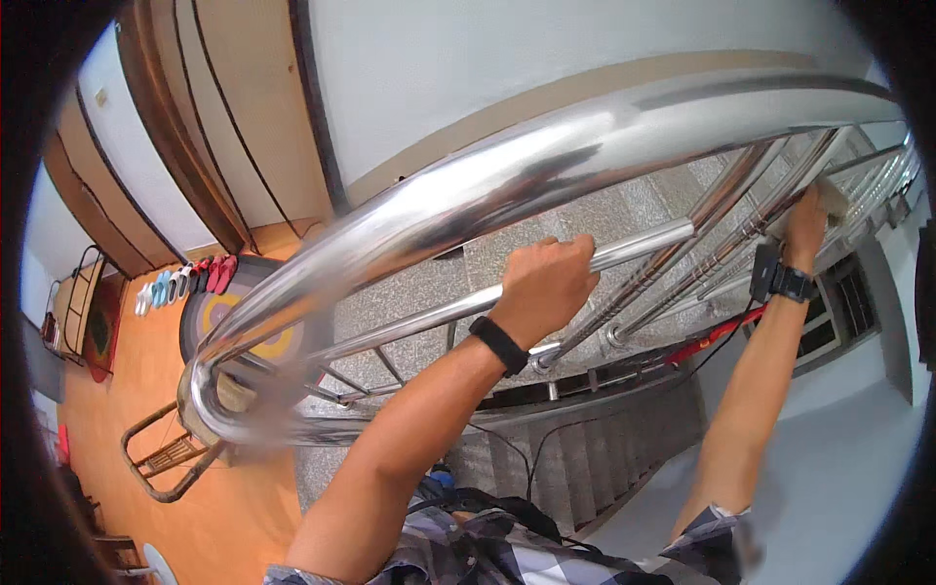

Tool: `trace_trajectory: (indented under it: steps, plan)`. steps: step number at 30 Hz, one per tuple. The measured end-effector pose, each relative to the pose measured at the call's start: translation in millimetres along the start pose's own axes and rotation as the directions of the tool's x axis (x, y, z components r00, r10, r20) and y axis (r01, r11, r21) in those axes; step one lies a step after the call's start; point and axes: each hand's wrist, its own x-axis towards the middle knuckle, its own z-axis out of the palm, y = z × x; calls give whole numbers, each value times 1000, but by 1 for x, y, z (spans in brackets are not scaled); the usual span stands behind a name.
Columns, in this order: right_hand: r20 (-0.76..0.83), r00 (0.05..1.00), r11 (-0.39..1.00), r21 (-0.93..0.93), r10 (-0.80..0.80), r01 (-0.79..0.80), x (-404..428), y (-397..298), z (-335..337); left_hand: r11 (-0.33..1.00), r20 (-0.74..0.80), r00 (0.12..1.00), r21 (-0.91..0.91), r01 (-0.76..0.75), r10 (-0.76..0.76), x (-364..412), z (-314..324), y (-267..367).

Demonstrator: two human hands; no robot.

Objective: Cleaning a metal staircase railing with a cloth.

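Note:
My left hand (548,285) is closed around a horizontal stainless-steel rail (424,318) beneath the thick polished handrail (512,175) of a stair railing. A black band circles that wrist. Farther along the railing, my right hand (803,223) grips a beige cloth (833,203) against the steel balusters (720,259). My fingers partly hide this cloth. Strapped at the right wrist is a black device (765,273) with a cable.
Speckled stone steps (512,248) lie behind the railing, and more stairs (585,461) descend below. A bamboo chair (172,453) stands at left on the orange floor. Several slippers (186,281) line the wall near a round mat (201,311). Dark cables hang near my body.

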Motion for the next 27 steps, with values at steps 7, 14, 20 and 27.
trace_trajectory:
  steps: [7, 14, 20, 27]
  plan:
    - [69, 994, 993, 84, -84, 78, -94, -16, -23, 992, -82, 992, -79, -101, 94, -7, 14, 2]
    - [-28, 976, 944, 249, -214, 214, -204, -177, -51, 997, -114, 993, -74, -26, 17, -57, 1, -34]
    - [497, 571, 580, -155, -653, 799, -191, -204, -40, 996, -13, 996, -40, 83, -84, -109, -16, -85]
    - [602, 325, 549, 232, -729, 803, -309, -247, 15, 993, -53, 992, -25, 112, -114, -154, -25, -120]
